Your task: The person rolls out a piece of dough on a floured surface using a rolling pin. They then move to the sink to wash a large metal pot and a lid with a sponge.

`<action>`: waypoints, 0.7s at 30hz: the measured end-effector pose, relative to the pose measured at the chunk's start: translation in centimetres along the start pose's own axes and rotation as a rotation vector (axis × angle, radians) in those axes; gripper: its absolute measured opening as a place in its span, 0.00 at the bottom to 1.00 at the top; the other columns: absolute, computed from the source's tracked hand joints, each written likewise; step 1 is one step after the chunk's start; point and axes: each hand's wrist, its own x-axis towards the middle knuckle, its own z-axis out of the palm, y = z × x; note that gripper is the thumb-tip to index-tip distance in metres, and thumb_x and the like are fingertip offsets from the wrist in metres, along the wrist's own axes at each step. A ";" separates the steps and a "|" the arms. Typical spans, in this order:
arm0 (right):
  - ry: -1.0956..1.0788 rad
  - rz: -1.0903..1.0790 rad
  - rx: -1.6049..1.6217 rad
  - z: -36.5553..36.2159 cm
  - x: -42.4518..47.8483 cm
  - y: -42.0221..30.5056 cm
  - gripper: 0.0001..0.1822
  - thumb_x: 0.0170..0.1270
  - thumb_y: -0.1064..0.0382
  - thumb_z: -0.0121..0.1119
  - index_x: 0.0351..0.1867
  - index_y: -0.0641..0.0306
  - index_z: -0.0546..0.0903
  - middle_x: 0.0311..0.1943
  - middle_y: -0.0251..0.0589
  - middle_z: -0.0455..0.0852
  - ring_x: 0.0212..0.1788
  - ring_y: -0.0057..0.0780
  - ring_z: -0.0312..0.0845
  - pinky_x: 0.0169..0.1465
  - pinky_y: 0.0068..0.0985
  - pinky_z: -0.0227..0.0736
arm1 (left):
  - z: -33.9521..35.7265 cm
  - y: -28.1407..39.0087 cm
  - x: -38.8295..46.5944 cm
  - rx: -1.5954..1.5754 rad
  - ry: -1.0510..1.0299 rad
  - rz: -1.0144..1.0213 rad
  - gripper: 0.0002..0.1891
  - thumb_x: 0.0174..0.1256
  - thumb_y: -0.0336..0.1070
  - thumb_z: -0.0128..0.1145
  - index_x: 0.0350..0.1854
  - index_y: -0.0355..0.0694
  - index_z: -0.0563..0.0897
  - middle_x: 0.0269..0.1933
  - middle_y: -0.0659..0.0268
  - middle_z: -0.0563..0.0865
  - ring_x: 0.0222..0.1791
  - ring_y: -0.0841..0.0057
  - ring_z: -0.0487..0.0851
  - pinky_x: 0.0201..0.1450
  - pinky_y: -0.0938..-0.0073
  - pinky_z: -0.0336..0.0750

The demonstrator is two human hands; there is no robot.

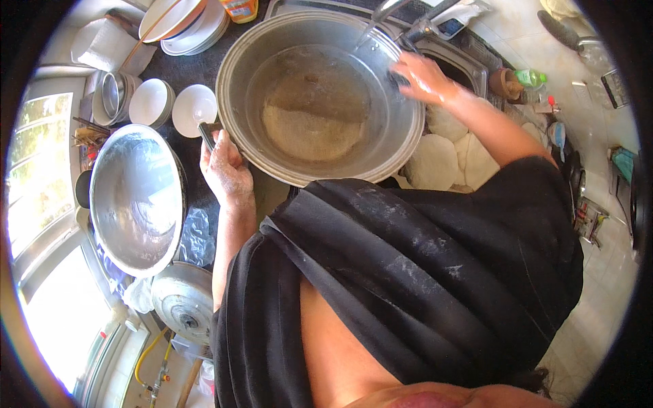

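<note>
A large, wide metal pot [245, 148] with some liquid in its bottom stands before me, tilted in this view. My left hand [227, 166], dusted with white powder, grips its dark side handle [206, 136]. At the opposite rim my right hand [423, 79] looks wet; its fingers lie at the other dark handle [397, 79], and whether they close on it is unclear. A metal faucet [388, 9] reaches over the far right rim. Pale, flat round pieces [432, 162], possibly dough, lie below my right forearm.
To the left stand a large metal basin [135, 204], white bowls [148, 102] and a metal lid [183, 301]. Stacked dishes [204, 38] sit at the back left. A sink edge [482, 76] lies behind my right hand, with a small brown pot [505, 84] beyond.
</note>
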 end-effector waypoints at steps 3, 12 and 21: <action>0.310 -0.353 -0.150 1.2 6.2 3.7 0.27 0.43 0.60 0.73 0.48 0.61 0.80 0.39 0.46 0.74 0.43 0.47 0.75 0.44 0.40 0.71 | -0.5 -0.4 0.7 -0.026 -0.077 -0.032 0.03 0.67 0.28 0.55 0.33 0.41 0.76 0.18 0.80 0.65 0.16 0.90 0.57 0.20 0.84 0.49; -0.197 0.060 0.234 -0.7 -4.7 -10.2 0.22 0.48 0.53 0.60 0.45 0.60 0.81 0.40 0.47 0.80 0.44 0.48 0.78 0.49 0.40 0.73 | -0.2 -0.8 0.1 -0.070 0.046 0.023 0.03 0.67 0.29 0.57 0.32 0.40 0.78 0.17 0.80 0.65 0.16 0.90 0.58 0.21 0.83 0.49; 0.297 -0.325 0.938 2.8 6.2 -26.3 0.21 0.71 0.59 0.53 0.62 0.61 0.67 0.53 0.48 0.74 0.58 0.37 0.71 0.61 0.33 0.67 | 0.3 -0.6 0.3 -0.071 0.087 -0.001 0.05 0.65 0.27 0.58 0.30 0.41 0.77 0.18 0.80 0.65 0.15 0.90 0.59 0.20 0.84 0.52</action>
